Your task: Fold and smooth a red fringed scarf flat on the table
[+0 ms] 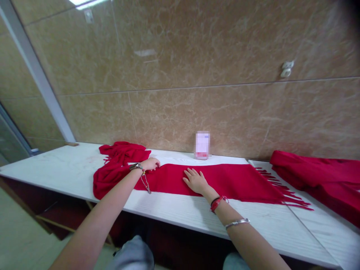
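Note:
A red scarf lies flat across the white tabletop, its fringe spread toward the right. Its left part is bunched in a loose heap. At the scarf's far edge, near the heap, my left hand has its fingers curled in on the fabric. Flat on the middle of the scarf rests my right hand, fingers spread and holding nothing. The left wrist wears a watch and a beaded bracelet; the right wears a red band and a silver bangle.
Another crumpled red cloth lies behind the heap. More red fabric is piled at the right. A small upright object, blurred out, stands by the tiled wall. Open shelves sit below the white tabletop.

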{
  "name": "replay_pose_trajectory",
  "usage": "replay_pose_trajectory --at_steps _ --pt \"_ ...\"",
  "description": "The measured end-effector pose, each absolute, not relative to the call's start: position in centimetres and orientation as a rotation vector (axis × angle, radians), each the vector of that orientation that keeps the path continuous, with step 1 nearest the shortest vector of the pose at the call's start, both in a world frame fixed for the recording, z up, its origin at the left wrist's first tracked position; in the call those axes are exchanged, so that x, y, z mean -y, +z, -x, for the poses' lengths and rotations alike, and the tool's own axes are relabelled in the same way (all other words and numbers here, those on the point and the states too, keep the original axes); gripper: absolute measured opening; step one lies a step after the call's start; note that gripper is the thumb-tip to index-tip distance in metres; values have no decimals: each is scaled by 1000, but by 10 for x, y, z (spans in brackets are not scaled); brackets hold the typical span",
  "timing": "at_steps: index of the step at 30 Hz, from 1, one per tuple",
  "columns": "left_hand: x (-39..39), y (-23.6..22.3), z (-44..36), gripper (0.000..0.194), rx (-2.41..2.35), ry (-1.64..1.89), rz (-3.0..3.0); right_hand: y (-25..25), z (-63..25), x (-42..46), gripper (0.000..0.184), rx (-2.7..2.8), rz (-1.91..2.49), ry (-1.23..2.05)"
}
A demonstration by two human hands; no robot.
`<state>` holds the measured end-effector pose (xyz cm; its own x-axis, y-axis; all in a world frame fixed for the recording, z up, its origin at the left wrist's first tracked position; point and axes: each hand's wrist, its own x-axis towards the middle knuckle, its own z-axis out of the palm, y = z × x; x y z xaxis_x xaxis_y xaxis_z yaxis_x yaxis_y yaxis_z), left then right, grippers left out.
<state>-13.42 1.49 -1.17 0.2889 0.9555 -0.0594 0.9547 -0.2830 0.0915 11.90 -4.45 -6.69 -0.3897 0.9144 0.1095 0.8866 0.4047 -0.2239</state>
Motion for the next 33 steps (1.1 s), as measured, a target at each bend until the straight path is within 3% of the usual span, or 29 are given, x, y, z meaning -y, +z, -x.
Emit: replay_pose_trajectory --at_steps 8,22,33 --pt "-24 -18 132 15 -2039 29 -2447 -67 -119 46 50 2431 1591 187" --pt "-24 -14 145 23 -2071 -158 -2365 -68 -119 44 51 2428 1597 182" --pt "-39 1 155 24 -2077 -57 -2324 -69 -119 45 51 2421 1591 174"
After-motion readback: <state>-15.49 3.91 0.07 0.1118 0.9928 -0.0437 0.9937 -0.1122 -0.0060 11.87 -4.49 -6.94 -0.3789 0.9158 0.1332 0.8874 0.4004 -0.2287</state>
